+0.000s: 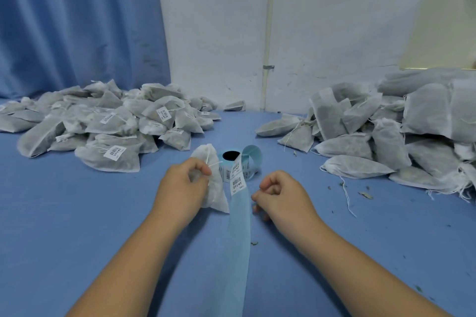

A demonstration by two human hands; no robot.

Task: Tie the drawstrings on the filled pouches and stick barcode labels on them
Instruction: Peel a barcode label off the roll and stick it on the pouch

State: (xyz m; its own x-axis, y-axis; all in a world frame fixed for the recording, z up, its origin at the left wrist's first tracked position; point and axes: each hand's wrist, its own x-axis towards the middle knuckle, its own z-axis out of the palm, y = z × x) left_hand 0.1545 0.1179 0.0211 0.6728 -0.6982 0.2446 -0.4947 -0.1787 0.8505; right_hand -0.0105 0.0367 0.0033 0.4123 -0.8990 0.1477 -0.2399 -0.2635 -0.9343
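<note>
Pouches of white mesh cloth lie in two heaps on a blue table [77, 213], backed by a blue curtain [77, 20] and a white wall [219, 20]. The left heap [103, 126] carries white stickers, while the right heap [386, 131] shows loose strings and open necks. A pale blue backing strip [238, 239] runs from the table's middle towards the person, between the two forearms.

The left hand [180, 190] grips one filled pouch [215, 188] just left of the strip, thumb and forefinger pinching its drawstring [215, 163] near the gathered neck. The right hand [280, 195] sits just right of the strip with fingers curled in and thumb against forefinger; I cannot tell whether they pinch anything.

The label roll [230, 159] stands on end just beyond the held pouch. A barcode label [237, 185] on the strip, like the sticker [114, 153] on a near-left pouch, shows bars and small print too fine to read. Dark crumbs [365, 195] dot the table on the right.
</note>
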